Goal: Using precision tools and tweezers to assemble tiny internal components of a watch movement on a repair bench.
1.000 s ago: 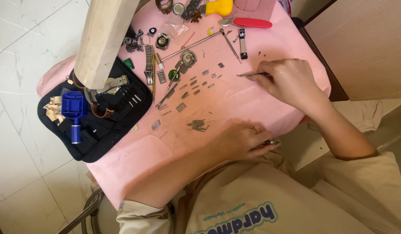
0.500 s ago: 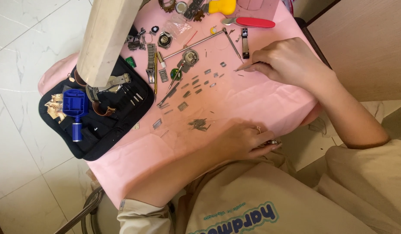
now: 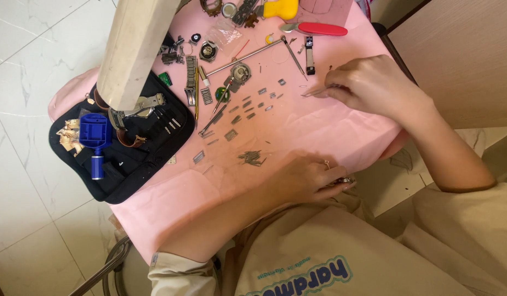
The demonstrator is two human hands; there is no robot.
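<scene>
My right hand [image 3: 374, 85] is shut on thin metal tweezers [image 3: 314, 93], whose tip points left toward small metal watch-band links [image 3: 252, 103] scattered on the pink cloth [image 3: 319, 131]. At the near edge of the table rests my left hand [image 3: 305, 178], a ring on one finger. Its fingertips pinch a small metal piece [image 3: 347, 180], mostly hidden. A little heap of thin pins [image 3: 252, 158] lies just beyond the left hand.
A black tool pouch [image 3: 127, 159] with a blue tool [image 3: 95, 134] sits at the left. A pale wooden post [image 3: 135, 49] rises over it. Watch cases, band pieces, a red-handled tool [image 3: 322, 28] and a yellow item [image 3: 281, 8] lie at the far edge.
My right hand has drawn in a little over the table, with the tweezers still near the scattered links. The left hand has stayed at the near edge.
</scene>
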